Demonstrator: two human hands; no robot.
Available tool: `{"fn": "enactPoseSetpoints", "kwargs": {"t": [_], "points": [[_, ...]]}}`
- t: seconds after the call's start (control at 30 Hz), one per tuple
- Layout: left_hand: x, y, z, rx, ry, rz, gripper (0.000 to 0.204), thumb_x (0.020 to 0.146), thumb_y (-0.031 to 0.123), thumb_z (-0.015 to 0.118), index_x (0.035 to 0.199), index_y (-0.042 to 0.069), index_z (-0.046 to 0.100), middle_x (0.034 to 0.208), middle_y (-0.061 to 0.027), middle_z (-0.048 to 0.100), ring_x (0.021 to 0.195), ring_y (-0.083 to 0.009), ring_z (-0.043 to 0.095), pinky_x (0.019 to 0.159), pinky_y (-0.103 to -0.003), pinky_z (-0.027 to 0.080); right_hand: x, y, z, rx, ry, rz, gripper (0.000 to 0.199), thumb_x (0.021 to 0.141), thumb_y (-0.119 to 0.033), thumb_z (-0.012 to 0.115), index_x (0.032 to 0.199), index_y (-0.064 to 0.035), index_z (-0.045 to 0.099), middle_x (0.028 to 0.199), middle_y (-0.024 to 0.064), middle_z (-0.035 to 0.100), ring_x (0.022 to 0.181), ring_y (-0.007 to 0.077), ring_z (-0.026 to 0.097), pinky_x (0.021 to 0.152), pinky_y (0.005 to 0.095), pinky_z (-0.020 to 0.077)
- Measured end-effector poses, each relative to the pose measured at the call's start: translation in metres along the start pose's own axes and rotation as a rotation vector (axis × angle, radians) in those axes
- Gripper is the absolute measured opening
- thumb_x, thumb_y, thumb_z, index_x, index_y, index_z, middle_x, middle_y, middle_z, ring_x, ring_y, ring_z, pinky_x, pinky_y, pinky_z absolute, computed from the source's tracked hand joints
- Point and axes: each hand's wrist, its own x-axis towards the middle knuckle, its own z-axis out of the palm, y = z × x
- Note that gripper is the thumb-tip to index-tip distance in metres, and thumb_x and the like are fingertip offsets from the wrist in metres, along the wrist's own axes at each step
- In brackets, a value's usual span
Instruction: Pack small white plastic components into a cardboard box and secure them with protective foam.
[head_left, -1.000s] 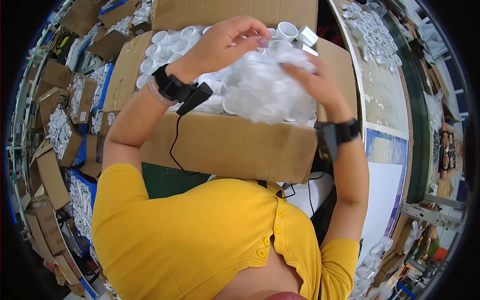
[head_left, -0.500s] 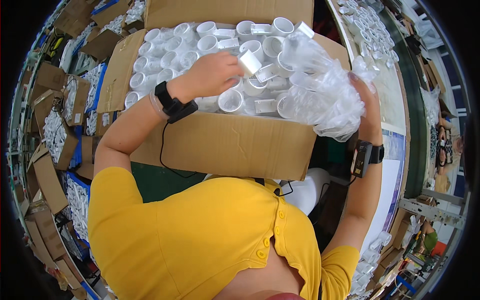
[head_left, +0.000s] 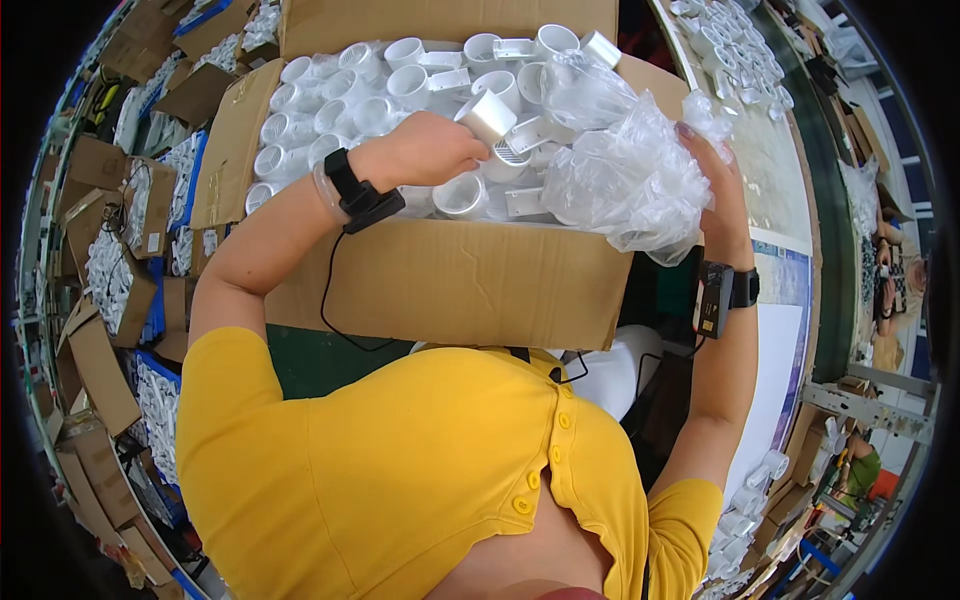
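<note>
An open cardboard box [head_left: 450,285] in front of me is packed with white cylindrical plastic housings [head_left: 330,100]. My left hand [head_left: 425,150] is over the box and grips one white cylindrical housing [head_left: 487,118]. My right hand [head_left: 715,185] holds a crumpled clear plastic bag [head_left: 620,165] at the box's right side, lifted above the parts. Both wrists carry black bands with small devices, and a thin cable runs from the left one.
More cardboard boxes [head_left: 110,280] filled with white parts are stacked along the left. A long bench [head_left: 760,120] with rows of white parts runs up the right. Another person [head_left: 860,465] is at the lower right edge.
Both hands were on the plastic bag over the box. The right hand pulled the bag off to the right, uncovering the parts, and the left hand picked up one white housing.
</note>
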Motion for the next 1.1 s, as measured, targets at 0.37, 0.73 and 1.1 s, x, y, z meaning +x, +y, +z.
{"fn": "enactPoseSetpoints", "kwargs": {"t": [0.37, 0.73, 1.1], "points": [[0.0, 0.009, -0.027, -0.169, 0.237, -0.043, 0.013, 0.085, 0.024, 0.058, 0.085, 0.011, 0.06, 0.072, -0.0038, 0.061, 0.07, -0.0251, 0.06, 0.058, -0.035, 0.045, 0.001, 0.004, -0.006, 0.024, 0.027, 0.003, 0.034, 0.084, -0.021, 0.063, 0.11, -0.0004, 0.055, 0.099, 0.0088, 0.063, 0.088, 0.0182, 0.062, 0.076, 0.0288, 0.0488], [0.018, 0.043, -0.082, -0.701, 0.373, 0.001, 0.012, 0.092, 0.015, 0.051, 0.094, 0.004, 0.057, 0.077, 0.0014, 0.059, 0.064, -0.0068, 0.05, 0.061, -0.021, 0.042, -0.002, 0.009, 0.064, -0.346, -0.415, -0.333, 0.037, 0.083, -0.011, 0.064, 0.117, -0.0003, 0.054, 0.106, 0.0056, 0.062, 0.091, 0.0116, 0.06, 0.081, 0.0261, 0.0478], [-0.013, 0.04, -0.028, -0.769, 0.193, -0.16, 0.014, 0.087, 0.015, 0.057, 0.095, 0.006, 0.062, 0.081, -0.0036, 0.065, 0.075, -0.0115, 0.06, 0.065, -0.026, 0.047, 0.0, 0.017, -0.001, -0.288, -0.047, -0.205, 0.025, 0.081, -0.011, 0.064, 0.104, -0.0006, 0.06, 0.095, 0.0054, 0.064, 0.081, 0.013, 0.061, 0.071, 0.0269, 0.0488]]}}
